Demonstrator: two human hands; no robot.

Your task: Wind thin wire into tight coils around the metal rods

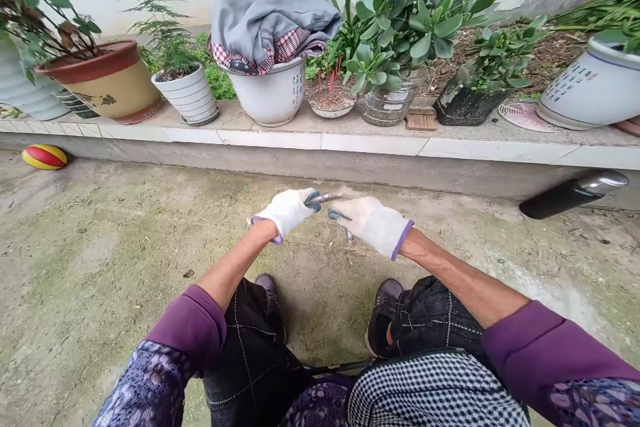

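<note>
My left hand (290,209), in a white work glove with dark-coated fingertips and a purple cuff, is closed around a slim grey metal rod-like piece (325,198). This piece points right, toward my other hand; its far end is blurred. My right hand (370,219), gloved the same way, is bent over close beside it, its fingers smeared by motion. A small shiny metal bit (350,235) shows just under the right palm, and the rest of it is hidden. Both hands are above the concrete ground (320,280), in front of my knees.
A tiled ledge (270,139) runs across ahead, bearing several potted plants and a white pot (267,93) with grey clothing (270,7) on top. A red-yellow ball (45,157) lies at left. A black cylinder with a silver end (570,195) leans at right. My shoes (385,307) are below.
</note>
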